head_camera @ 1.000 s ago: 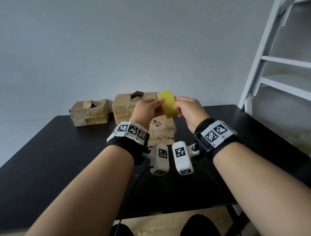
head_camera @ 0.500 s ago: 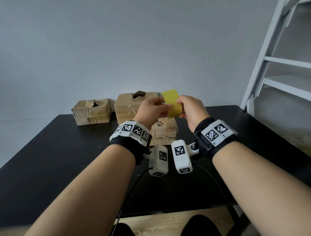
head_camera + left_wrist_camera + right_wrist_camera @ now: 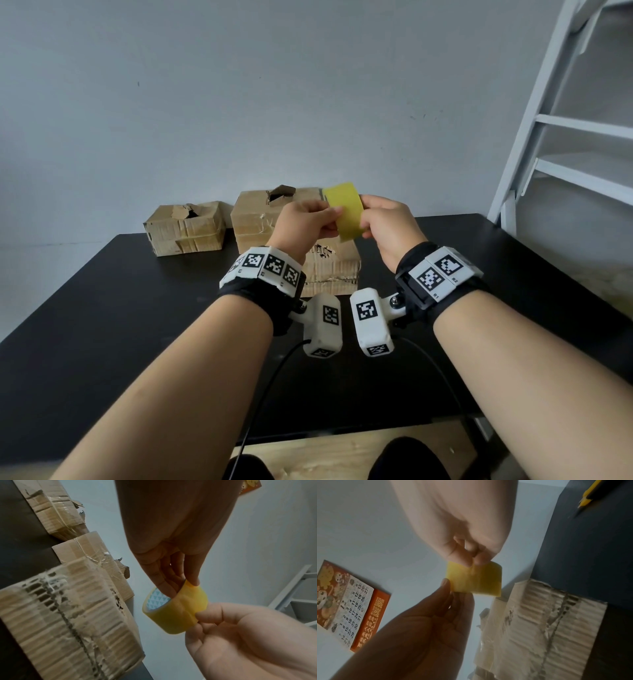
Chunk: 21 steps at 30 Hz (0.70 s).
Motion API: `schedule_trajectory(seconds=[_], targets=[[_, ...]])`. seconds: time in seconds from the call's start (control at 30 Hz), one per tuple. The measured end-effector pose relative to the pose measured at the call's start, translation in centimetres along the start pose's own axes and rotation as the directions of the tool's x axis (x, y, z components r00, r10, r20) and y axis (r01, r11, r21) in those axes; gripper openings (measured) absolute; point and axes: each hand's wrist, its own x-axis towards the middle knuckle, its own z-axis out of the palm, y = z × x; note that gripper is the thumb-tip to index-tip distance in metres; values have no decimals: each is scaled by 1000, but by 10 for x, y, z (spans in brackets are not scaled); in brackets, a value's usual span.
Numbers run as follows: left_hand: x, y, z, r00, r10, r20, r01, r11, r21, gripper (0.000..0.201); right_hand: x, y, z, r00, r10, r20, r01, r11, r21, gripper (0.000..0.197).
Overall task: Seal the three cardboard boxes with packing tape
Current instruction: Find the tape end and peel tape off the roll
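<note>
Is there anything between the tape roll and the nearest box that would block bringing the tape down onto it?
Nothing visible. Both hands hold the tape roll in the air above the nearest box: left hand, right hand. Only open air lies between roll and box.

grey wall point(image 3: 239, 85), black table point(image 3: 102, 325)
</note>
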Motion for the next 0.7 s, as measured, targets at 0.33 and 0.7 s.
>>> schedule_trajectory(seconds=[0.33,0.7], targets=[[2,5,-5,997,-24,-78,22,999,-29,25,1,-1,8,997,69,-46,-66,996,63,11],[-7,4,-1,997,-2,72,-1,999,45,20,-5,-9,6,992,58,-108,-65,996,-56,19]])
